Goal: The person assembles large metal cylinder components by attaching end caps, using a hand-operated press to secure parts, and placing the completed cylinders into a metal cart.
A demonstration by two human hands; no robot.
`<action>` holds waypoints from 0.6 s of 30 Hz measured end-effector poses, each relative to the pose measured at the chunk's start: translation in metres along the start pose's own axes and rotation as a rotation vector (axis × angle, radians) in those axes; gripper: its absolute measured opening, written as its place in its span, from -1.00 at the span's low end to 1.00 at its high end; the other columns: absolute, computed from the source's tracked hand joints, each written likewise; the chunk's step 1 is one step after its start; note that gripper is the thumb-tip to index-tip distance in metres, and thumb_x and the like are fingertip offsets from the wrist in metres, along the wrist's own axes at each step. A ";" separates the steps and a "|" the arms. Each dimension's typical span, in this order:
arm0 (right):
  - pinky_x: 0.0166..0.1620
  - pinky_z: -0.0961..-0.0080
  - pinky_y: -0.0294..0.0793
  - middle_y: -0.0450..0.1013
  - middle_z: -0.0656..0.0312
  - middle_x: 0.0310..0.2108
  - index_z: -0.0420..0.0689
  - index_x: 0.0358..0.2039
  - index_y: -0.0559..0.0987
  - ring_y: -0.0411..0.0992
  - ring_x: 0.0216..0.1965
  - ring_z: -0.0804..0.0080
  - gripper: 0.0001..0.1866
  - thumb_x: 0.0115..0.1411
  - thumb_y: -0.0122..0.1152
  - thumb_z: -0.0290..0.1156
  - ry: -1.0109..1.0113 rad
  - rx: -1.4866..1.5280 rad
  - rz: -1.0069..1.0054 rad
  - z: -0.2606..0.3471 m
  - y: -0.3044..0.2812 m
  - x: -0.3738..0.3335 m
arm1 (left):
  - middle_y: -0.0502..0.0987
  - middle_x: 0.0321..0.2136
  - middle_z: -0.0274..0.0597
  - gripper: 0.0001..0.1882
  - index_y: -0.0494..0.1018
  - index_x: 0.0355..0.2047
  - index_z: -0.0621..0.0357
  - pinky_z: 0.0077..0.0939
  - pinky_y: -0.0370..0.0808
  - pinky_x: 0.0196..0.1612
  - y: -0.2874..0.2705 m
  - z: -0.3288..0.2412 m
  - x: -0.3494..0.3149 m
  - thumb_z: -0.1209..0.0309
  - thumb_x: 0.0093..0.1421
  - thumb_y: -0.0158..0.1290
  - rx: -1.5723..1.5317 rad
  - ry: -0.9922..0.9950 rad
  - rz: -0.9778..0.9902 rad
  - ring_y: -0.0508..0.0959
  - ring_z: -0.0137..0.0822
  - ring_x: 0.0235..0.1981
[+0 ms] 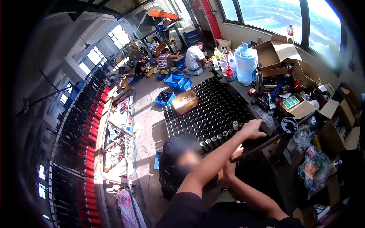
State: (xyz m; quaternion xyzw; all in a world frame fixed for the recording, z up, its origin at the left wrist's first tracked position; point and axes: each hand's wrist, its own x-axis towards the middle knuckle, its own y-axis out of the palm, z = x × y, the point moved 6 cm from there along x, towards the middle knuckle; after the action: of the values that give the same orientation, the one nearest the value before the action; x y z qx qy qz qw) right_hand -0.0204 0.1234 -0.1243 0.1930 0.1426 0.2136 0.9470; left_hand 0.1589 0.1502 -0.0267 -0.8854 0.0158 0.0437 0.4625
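Observation:
My left hand reaches across over the right front edge of a dense block of black cylinders. Its fingers are stretched out and apart, with nothing visible in them. Just left of it stands a cylinder with a pale top. Below my left forearm, my right hand is closed at the near end of a long dark bar; the forearm partly hides its fingers. The bar slants up to the right toward a round metal fitting. Several cylinders in the front row show silvery ends.
A person in a black cap sits close on my left. An open carton rests on the cylinders, with blue crates behind. The right-hand bench holds a large water jug, bottles and cartons. Other people sit farther back.

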 end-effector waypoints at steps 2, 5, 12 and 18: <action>-0.22 0.49 0.41 0.46 0.21 -0.37 -0.28 -0.17 0.51 0.41 -0.33 0.45 -0.70 0.27 0.28 -0.30 -0.217 -0.358 -0.040 0.022 -0.037 -0.005 | 0.52 0.02 0.12 -0.27 0.41 0.10 0.23 -0.23 0.56 -0.11 -0.002 0.097 -0.078 -0.11 0.13 0.18 -0.148 -0.195 -0.007 0.61 0.00 -0.14; 0.05 0.37 0.33 0.36 0.03 -0.07 -0.25 -0.04 0.41 0.36 -0.05 0.23 -0.71 0.25 0.15 -0.48 -0.716 -0.484 -0.355 0.166 -0.163 0.006 | 0.60 -0.24 -0.06 -0.22 0.42 0.12 0.19 -0.33 0.60 -0.32 0.047 0.116 -0.228 -0.30 0.32 -0.18 -1.028 -0.679 0.292 0.62 -0.21 -0.34; 0.09 0.26 0.41 0.56 0.15 -0.25 -0.01 -0.35 0.66 0.52 -0.05 0.22 -0.84 0.01 0.29 -0.32 -0.930 -2.106 0.239 0.379 -0.270 0.188 | 0.59 -0.55 -0.06 -0.69 0.58 -0.31 0.25 -0.41 0.49 -0.39 -0.010 -0.056 -0.178 0.20 0.15 0.20 -0.089 -0.264 -0.225 0.58 -0.26 -0.54; -0.12 0.12 0.56 0.60 0.04 -0.33 0.01 -0.40 0.71 0.57 -0.21 0.02 -0.74 0.14 0.27 -0.08 -0.541 -2.037 -0.172 0.388 -0.362 0.224 | 0.68 -0.39 0.02 -0.66 0.68 -0.40 0.13 -0.18 0.63 -0.23 -0.002 -0.112 -0.074 0.18 0.23 0.02 0.461 -0.508 -0.389 0.70 0.02 -0.32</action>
State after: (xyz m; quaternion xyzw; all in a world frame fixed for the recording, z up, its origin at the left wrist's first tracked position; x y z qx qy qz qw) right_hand 0.4373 -0.1936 0.0228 -0.6623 -0.3066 0.1146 0.6740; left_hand 0.0927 0.0585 0.0459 -0.7058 -0.2578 0.1683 0.6381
